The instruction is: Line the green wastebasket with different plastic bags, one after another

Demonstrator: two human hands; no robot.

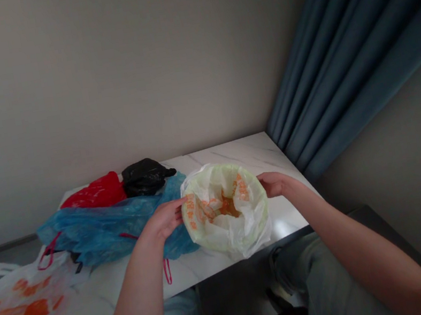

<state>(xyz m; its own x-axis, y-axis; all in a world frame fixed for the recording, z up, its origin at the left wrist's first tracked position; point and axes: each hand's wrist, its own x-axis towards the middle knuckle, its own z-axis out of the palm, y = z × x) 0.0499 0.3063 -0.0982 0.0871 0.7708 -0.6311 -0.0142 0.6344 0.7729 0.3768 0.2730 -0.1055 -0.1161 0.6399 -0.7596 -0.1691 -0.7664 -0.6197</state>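
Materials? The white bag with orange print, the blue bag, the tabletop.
The orange-printed white bag: thin, semi-translucent plastic film, going by its soft creases and light sheen. The blue bag: similar glossy, see-through plastic film, heavily wrinkled. The tabletop: polished white surface with grey veining, either marble or a marble-look laminate; the look alone can't settle which.

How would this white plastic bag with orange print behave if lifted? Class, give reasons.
Probably floppy: the thin plastic bag creases at its rim. Probably light, as nothing bulky shows inside. Its smooth film might slip from the left hand and right hand.
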